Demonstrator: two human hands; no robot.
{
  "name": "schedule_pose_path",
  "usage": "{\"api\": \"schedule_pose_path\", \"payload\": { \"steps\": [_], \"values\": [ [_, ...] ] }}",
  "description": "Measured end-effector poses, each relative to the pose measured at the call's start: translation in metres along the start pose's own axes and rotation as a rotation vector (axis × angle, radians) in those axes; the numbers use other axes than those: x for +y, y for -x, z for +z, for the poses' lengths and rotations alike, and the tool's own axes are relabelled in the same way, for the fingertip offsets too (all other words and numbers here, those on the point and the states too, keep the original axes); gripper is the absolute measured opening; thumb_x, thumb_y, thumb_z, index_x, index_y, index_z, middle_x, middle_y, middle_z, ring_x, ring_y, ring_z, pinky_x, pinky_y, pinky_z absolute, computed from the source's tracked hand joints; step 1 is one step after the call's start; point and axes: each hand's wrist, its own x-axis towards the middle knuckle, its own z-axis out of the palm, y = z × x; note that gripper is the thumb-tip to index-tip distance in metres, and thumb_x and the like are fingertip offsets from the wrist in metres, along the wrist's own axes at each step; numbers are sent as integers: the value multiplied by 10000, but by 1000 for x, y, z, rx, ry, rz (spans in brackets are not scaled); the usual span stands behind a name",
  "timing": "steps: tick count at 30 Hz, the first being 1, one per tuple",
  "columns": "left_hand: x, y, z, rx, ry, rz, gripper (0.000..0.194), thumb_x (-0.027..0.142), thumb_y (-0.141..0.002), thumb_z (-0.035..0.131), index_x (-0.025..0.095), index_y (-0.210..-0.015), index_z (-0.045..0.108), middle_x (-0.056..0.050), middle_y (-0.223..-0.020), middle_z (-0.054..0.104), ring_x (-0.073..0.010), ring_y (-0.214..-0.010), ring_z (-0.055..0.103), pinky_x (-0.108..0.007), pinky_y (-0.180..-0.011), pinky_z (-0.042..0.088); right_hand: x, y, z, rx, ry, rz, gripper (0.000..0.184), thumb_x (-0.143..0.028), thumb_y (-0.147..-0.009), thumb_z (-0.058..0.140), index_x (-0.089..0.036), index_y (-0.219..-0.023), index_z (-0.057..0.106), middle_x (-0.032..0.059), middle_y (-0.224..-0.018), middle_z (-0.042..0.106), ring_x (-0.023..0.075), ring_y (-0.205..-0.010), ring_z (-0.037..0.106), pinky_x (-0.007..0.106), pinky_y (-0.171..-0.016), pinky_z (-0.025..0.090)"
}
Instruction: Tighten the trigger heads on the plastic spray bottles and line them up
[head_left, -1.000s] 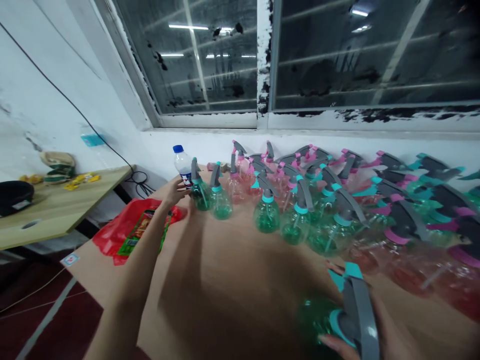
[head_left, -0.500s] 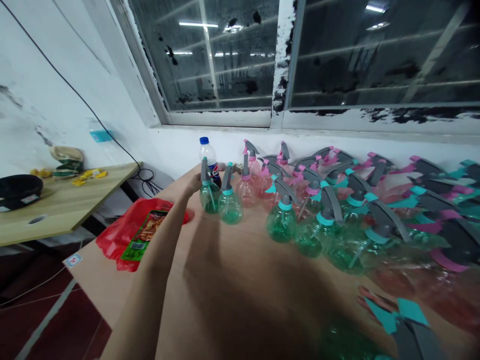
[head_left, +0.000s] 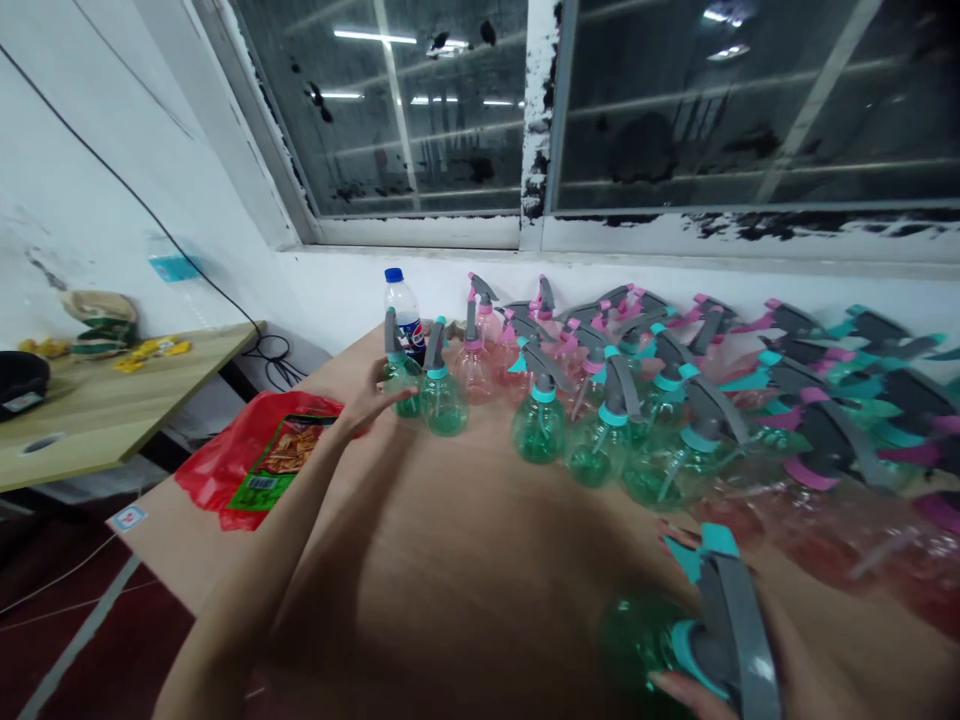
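My left hand (head_left: 367, 402) is beside a green spray bottle (head_left: 406, 378), thumb and fingers apart, the thumb passing in front of the bottle's body. Whether it touches the bottle I cannot tell. That bottle stands upright before a cola bottle (head_left: 410, 325) with a blue cap. Just to the right is a second green spray bottle (head_left: 444, 402). At the lower right, my right hand (head_left: 787, 655) is closed around the head of another green spray bottle (head_left: 652, 640) with a grey and turquoise trigger top. This bottle is tilted, and part of the hand is hidden behind the top.
Many pink spray bottles (head_left: 474, 370) and green ones crowd the table (head_left: 450, 540) along the wall and right side. A red plastic bag (head_left: 217, 470) with a food packet lies at the left edge. Farther left is another table (head_left: 97, 430); a window is above.
My left hand has slid down from the green spray bottle's neck, and its fingers have spread. My right hand has brought its spray bottle up further into view. The view has shifted slightly right.
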Motion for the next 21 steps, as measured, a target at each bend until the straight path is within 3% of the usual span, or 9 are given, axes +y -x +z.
{"api": "schedule_pose_path", "payload": {
  "steps": [4,7,10,13,16,17,19,21],
  "values": [
    [9,9,4,33,-101,29,694,413,-606,754,190,-1193,458,-89,-1164,567,-254,-1047,554,-337,-827,468,-9,-9,-7,-76,-8,38,848,-456,-666,659,-358,-1381,214,76,-1005,684,340,-761,692,436,-567,611],
    [11,11,-3,44,-164,27,645,415,-607,741,195,-1152,476,-78,-1112,586,-246,-1014,572,-332,-803,476,-22,-17,-15,-124,-41,42,792,-432,-681,655,-305,-1356,260,94,-1197,603,322,-987,640,395,-761,585],
    [16,17,-11,83,-236,15,671,386,-585,763,200,-1159,469,-80,-1100,588,-266,-1014,572,-345,-779,485,-32,-25,-24,-155,-99,21,744,-397,-694,652,-262,-1334,298,103,-1267,544,301,-1099,579,365,-856,539],
    [27,37,-8,255,-334,12,715,388,-627,744,187,-1218,396,-120,-1188,513,-325,-1111,490,-414,-816,460,-35,-29,-29,-188,-149,11,756,-384,-705,653,-257,-1342,265,110,-1312,497,302,-1150,538,376,-918,498],
    [40,71,16,514,-487,63,557,463,-762,594,180,-1198,395,-131,-1201,454,-347,-1196,364,-473,-897,385,-34,-29,-29,-189,-163,8,791,-407,-701,660,-267,-1349,228,113,-1322,482,314,-1170,517,413,-950,471],
    [43,82,30,518,-517,75,498,477,-769,578,181,-1144,440,-120,-1139,480,-337,-1155,398,-463,-896,382,-34,-29,-28,-188,-166,7,789,-409,-704,657,-266,-1348,225,116,-1322,481,316,-1177,510,423,-954,466],
    [48,100,61,421,-560,91,438,498,-726,622,199,-1030,519,-66,-908,543,-276,-914,537,-384,-788,438,-34,-28,-28,-188,-179,8,772,-395,-713,651,-262,-1348,232,122,-1326,475,321,-1184,502,436,-954,463],
    [50,107,92,282,-585,99,350,475,-768,582,227,-1014,558,-5,-704,527,-205,-668,554,-304,-645,441,-36,-30,-28,-173,-196,-2,770,-388,-704,655,-251,-1347,255,127,-1322,480,332,-1185,497,451,-950,462]
  ]
}}
